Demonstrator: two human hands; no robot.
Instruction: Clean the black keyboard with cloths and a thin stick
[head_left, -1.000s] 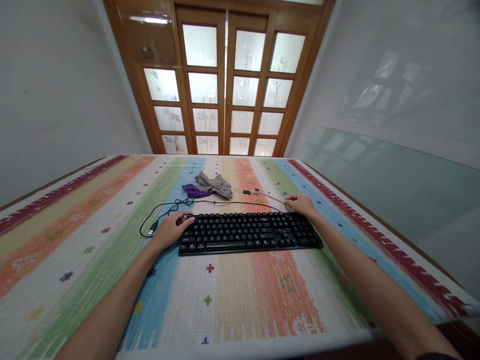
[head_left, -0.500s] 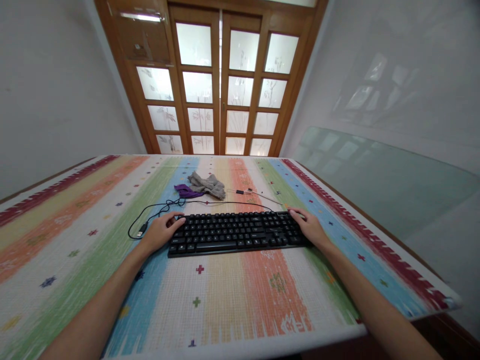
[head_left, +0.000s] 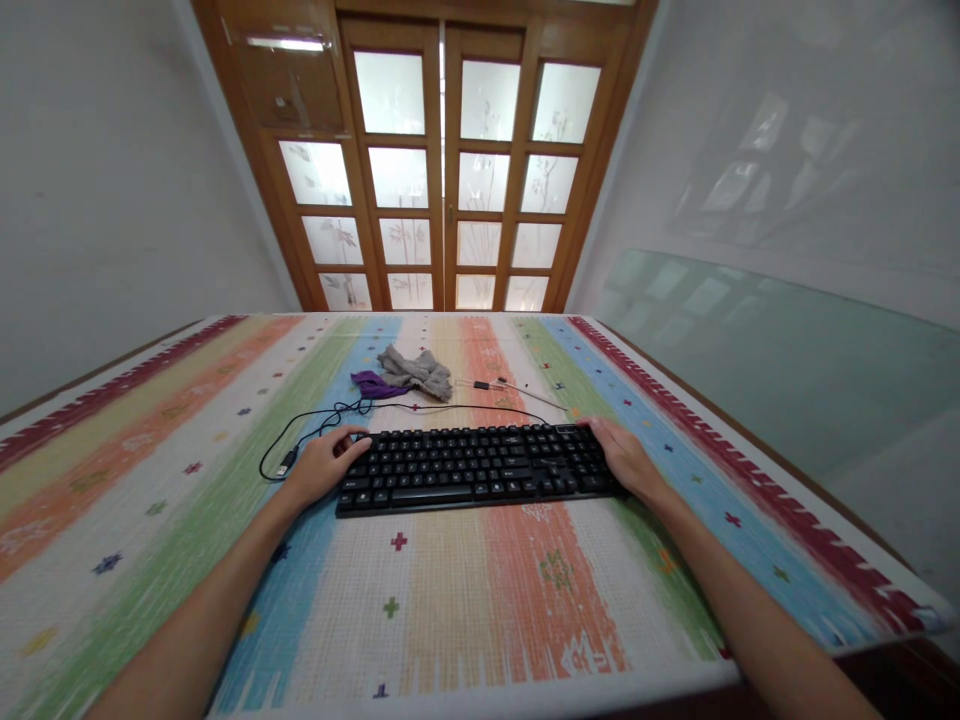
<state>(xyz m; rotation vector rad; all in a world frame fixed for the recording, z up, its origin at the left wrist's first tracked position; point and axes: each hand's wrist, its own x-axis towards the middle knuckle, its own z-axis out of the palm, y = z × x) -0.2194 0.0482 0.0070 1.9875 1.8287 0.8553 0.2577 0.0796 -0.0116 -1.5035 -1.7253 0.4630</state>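
Note:
A black computer keyboard (head_left: 480, 465) lies flat on the striped tablecloth, its keys facing up. My left hand (head_left: 328, 465) grips its left end, with the thumb over the top edge and the fingers curled round the far corner. At the opposite end, my right hand (head_left: 621, 455) holds the right edge, and its fingertips are partly hidden. The keyboard's black cable (head_left: 300, 420) runs behind it and loops to the left. Its USB plug (head_left: 286, 463) rests beside my left hand.
Behind the keyboard lie a crumpled grey cloth (head_left: 416, 372) and a purple cloth (head_left: 375, 385). A thin brush-like tool (head_left: 532, 393) and a small dark piece (head_left: 481, 385) lie to their right. A glass panel (head_left: 765, 360) leans along the right wall.
My right hand has shifted slightly to the right at the keyboard's end, its fingers drawn closer round the edge. The keyboard and my left hand look almost unmoved; the view has tilted slightly.

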